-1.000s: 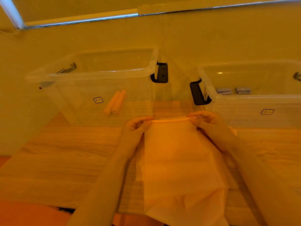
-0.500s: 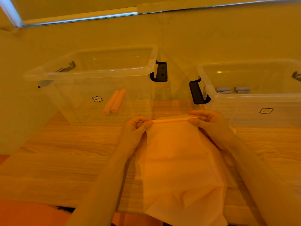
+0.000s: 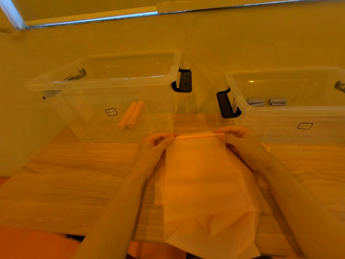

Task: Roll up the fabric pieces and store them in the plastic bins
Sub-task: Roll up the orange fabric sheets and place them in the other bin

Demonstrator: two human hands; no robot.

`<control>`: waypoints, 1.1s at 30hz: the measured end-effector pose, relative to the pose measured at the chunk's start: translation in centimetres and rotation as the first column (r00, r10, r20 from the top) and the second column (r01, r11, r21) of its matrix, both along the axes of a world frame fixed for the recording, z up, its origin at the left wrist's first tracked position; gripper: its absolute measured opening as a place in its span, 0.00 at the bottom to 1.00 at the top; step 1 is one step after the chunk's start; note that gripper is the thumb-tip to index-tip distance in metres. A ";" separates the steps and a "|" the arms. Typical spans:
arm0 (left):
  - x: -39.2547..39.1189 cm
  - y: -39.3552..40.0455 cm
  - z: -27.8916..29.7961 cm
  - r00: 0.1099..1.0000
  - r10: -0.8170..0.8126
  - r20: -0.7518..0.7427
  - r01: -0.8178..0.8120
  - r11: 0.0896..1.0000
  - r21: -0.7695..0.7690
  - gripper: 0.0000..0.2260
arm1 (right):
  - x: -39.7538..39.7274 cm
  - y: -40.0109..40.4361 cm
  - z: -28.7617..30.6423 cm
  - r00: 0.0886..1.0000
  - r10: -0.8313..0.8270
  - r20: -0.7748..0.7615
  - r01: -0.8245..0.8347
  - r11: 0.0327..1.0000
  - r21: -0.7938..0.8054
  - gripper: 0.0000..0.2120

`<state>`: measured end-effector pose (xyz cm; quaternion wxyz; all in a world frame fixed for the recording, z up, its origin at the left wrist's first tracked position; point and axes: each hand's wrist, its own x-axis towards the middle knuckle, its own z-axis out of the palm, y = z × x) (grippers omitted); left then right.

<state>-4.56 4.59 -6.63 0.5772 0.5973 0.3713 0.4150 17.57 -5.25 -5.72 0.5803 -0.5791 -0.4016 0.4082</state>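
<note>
A pale orange fabric piece lies on the wooden table, its near end hanging over the front edge. Its far edge is rolled into a thin tight tube. My left hand pinches the left end of that roll and my right hand pinches the right end. A clear plastic bin stands at the back left with two orange fabric rolls inside. A second clear bin at the back right holds grey fabric rolls.
Both bins have black latch handles facing the gap between them: one on the left bin, one on the right. A yellow wall rises right behind the bins. Bare wooden tabletop stretches to the left of the fabric.
The rolled far edge has tightened into a thinner tube between my fingers. Both hands stay at the ends of the roll in nearly the same place.
</note>
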 end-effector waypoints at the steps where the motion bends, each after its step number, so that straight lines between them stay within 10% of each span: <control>1: 0.0 0.0 0.0 1.000 -0.007 0.002 0.007 1.000 -0.012 0.07 | -0.1 0.0 0.0 1.000 -0.003 0.003 0.003 1.000 0.002 0.06; 15: -0.1 -0.1 0.0 1.000 -0.021 -0.021 0.021 1.000 0.001 0.06 | 0.0 0.2 -0.3 0.978 -0.030 0.208 0.046 0.996 -0.073 0.04; 33: 0.0 0.4 -0.5 0.999 -0.021 -0.050 0.021 1.000 -0.005 0.03 | -0.2 0.0 0.1 0.997 -0.035 0.071 0.037 0.999 -0.033 0.08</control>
